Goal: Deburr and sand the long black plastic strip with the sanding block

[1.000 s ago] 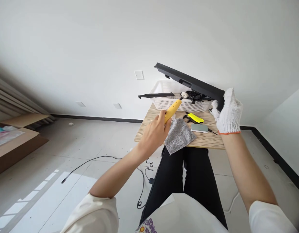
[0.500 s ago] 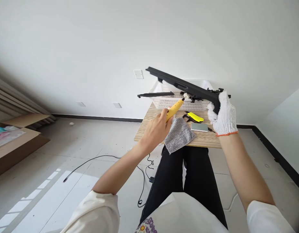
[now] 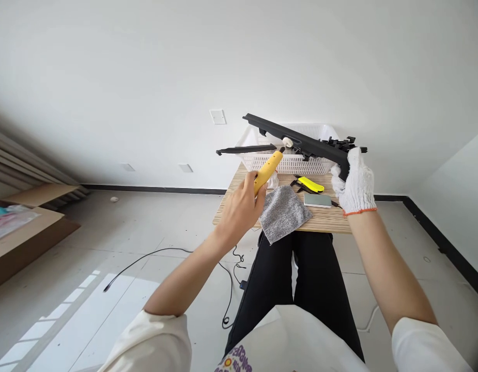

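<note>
At table (image 3: 327,220) | two hands (image 3: 241,205) (image 3: 358,183) | holding one yellow tool (image 3: 267,172), one black panel (image 3: 316,146)

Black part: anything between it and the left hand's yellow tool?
Nothing visible: the white tip of the yellow tool in the left hand overlaps the black part in view; whether they touch, I can't tell.

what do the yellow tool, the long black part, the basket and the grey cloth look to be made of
Yellow tool: probably hard plastic, smooth and evenly coloured.
Long black part: likely matte plastic, with moulded-looking tabs, though painted metal can't be ruled out.
Basket: white plastic, judging by its regular lattice walls.
Grey cloth: fuzzy fabric, perhaps microfibre, hanging limply over the table edge.
</note>
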`<state>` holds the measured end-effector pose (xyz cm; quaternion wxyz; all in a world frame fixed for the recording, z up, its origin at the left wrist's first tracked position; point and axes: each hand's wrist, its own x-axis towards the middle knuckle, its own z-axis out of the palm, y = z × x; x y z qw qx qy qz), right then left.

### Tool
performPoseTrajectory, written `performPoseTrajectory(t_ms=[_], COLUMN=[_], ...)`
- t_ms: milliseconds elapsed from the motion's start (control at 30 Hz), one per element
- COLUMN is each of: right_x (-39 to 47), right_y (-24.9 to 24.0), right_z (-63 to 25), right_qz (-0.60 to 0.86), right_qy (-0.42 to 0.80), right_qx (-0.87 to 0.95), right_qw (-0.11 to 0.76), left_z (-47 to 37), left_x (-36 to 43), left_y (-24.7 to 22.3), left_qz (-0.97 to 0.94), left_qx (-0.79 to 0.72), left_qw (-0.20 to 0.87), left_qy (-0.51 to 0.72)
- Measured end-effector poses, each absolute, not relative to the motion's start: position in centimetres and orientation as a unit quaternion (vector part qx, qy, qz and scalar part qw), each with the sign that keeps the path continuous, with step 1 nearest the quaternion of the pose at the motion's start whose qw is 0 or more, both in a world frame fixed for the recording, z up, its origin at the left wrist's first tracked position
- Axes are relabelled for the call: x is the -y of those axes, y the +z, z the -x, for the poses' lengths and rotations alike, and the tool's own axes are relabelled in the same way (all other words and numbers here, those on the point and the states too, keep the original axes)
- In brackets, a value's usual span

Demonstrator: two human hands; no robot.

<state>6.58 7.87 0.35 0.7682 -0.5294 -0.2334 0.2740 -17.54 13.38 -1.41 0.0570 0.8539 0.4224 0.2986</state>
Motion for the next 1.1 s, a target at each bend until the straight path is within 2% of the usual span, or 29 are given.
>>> performPoseTrajectory(t_ms=[333,667,900,1100], right_x=[-7.6,-7.4,-7.7,-7.7], right_y=[0.7,0.7,0.4,0.4], right_z=[-5.4,-5.2,-4.9,-5.0], right_qz=[0.528,0.523,0.525,0.523], right_qy=[0.328,0.326,0.337,0.326], right_qx=[0.219,0.209,0.212,0.209], right_qw=[0.752,0.760,0.752,0.760], left_z=[16.2,16.8,16.4,16.6], left_x=[-13.8,-14.7,-13.7,-14.2], left_y=[-1.7,-1.3,-1.6,-1.6], left_qz=[-0.857,-0.849,-0.863,-0.847], left_qx=[-0.433,-0.445,-0.423,-0.448], left_qw=[0.034,0.011,0.052,0.023], left_qy=[0.278,0.285,0.272,0.285])
